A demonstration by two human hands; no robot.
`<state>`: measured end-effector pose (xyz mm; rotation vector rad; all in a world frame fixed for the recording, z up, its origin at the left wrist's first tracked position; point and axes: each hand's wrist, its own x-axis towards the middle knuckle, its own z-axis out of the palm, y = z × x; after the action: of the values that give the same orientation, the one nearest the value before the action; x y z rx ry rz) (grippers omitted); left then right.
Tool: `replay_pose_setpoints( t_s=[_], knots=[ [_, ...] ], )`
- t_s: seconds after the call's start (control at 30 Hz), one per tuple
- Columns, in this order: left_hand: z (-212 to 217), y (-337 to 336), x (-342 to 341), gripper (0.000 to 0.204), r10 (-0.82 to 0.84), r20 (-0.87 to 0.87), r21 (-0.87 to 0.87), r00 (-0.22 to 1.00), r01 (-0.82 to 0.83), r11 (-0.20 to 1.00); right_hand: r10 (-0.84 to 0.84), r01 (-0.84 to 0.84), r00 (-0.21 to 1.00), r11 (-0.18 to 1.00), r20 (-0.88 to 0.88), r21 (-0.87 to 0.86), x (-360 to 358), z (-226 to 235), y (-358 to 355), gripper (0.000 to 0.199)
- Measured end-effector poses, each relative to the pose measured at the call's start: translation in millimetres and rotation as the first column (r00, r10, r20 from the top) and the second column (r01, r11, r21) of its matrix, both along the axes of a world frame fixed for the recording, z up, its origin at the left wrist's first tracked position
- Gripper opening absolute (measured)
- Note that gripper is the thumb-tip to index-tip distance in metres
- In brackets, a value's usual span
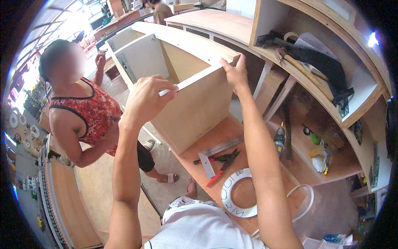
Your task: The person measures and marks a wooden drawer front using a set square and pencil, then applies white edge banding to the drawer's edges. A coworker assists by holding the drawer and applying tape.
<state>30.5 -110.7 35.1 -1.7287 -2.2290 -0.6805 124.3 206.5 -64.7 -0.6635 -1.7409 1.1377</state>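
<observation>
A wooden cabinet box (195, 112) with open compartments stands on the workbench before me, white edging along its top edges. My left hand (149, 97) is closed in a pinch at the near left top corner, on a short white strip (164, 92) that looks like edge banding. At the near right top corner my right hand (236, 74) grips the cabinet, thumb on the top edge and fingers round the side. On the bench below lie a try square (207, 165), red-handled pliers (217, 174) and a white roll of edge banding (230, 203).
A co-worker in a red patterned tank top (87, 118) stands close at the left. Right of the bench are a cordless drill (280, 139) and a large cabinet (298, 89) holding tools. A loose band loop (311, 199) curls off the bench's right side.
</observation>
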Motion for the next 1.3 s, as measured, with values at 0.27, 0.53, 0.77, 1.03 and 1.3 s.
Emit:
replay_pose_setpoints(
  t_s=[0.27, 0.53, 0.77, 1.03, 1.3],
  knots=[
    [-3, 10, 10, 0.023, 0.03, 0.02, 0.0, 0.999, -0.03, 1.0, 0.026, -0.024, 0.999, 0.998, 0.024, -0.061, 11, 9, -6, 0.071],
    [-1, 29, 15, 0.02, 0.041, -0.015, -0.067, 0.999, -0.042, 0.997, 0.195, -0.23, 0.967, 0.946, -0.165, -0.228, 11, 0, 9, 0.049],
    [-3, 35, 29, 0.02, 0.077, -0.033, 0.002, 0.996, -0.077, 0.997, 0.172, -0.227, 0.935, 0.962, -0.309, -0.154, -5, -2, 4, 0.069],
    [-6, 37, 27, 0.031, 0.056, -0.119, -0.006, 0.991, -0.057, 0.998, 0.1, -0.124, 0.949, 0.99, -0.3, -0.062, -22, -21, -1, 0.076],
    [-5, 43, 30, 0.043, 0.114, -0.189, -0.108, 0.975, -0.136, 0.985, 0.007, -0.021, 0.975, 0.998, -0.222, -0.061, -16, -11, -11, 0.083]
  ],
)
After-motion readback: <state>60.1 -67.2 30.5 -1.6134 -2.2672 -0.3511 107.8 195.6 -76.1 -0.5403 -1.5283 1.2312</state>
